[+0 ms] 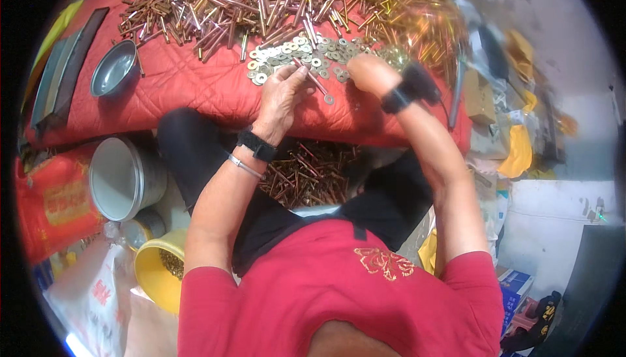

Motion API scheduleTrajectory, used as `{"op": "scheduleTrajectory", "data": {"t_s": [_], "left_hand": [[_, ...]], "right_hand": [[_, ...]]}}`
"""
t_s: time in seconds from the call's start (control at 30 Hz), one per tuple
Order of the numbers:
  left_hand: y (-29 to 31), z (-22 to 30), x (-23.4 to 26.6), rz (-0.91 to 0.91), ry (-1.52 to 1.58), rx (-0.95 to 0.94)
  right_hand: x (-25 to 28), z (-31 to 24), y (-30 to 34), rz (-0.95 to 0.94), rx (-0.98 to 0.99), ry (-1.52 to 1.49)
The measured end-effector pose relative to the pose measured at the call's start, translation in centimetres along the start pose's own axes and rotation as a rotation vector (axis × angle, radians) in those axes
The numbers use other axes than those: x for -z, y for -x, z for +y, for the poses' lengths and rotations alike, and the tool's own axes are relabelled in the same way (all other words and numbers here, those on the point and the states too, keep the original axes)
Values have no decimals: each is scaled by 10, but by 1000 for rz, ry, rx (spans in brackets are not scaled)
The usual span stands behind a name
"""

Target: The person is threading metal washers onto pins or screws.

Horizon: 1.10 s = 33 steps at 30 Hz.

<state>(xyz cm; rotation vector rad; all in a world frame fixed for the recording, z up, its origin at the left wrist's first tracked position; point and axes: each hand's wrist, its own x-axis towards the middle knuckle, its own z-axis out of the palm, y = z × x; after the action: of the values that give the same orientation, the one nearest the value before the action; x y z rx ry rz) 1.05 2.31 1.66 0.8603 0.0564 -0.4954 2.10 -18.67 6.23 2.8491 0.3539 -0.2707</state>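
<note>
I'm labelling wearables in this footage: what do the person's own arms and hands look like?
The left hand and right hand are gloveless. Short red fabric sleeves leave both forearms bare. The left wrist wears a wide black strap and a slim silver-coloured bangle; the right, a black band with a dark, blocky piece beside it, too blurred to identify.

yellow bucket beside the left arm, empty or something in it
Not empty: small brownish pieces show inside the yellow bucket. Cannot tell how full; its depth is hidden.

Makeshift workshop, heaped metal rods (225, 8), piled washers (287, 52), red quilted cloth (189, 93), yellow bucket (154, 275) of small parts (172, 264)
</note>
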Motion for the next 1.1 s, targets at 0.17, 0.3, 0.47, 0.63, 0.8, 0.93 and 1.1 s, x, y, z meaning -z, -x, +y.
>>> {"op": "scheduleTrajectory", "data": {"t_s": [0.17,0.3,0.47,0.63,0.8,0.93,1.1], "left_hand": [[-6,1,9,-16,-43,-7],[-8,3,17,-65,22,11],[-1,2,3,-28,-1,71],[-3,-6,1,-72,-51,102],[5,-10,-17,-65,83,102],[-6,-15,-19,-136,-251,25],[-6,-21,-33,-88,-440,-163]], "right_hand": [[25,-18,-31,-126,18,65],[52,-12,-37,-415,-55,22],[-5,7,12,156,155,-37],[-32,22,38,313,54,-516],[-29,3,64,326,-252,-1534],[-16,-31,68,321,-135,-1676],[-19,-41,67,331,-100,-1807]]}}
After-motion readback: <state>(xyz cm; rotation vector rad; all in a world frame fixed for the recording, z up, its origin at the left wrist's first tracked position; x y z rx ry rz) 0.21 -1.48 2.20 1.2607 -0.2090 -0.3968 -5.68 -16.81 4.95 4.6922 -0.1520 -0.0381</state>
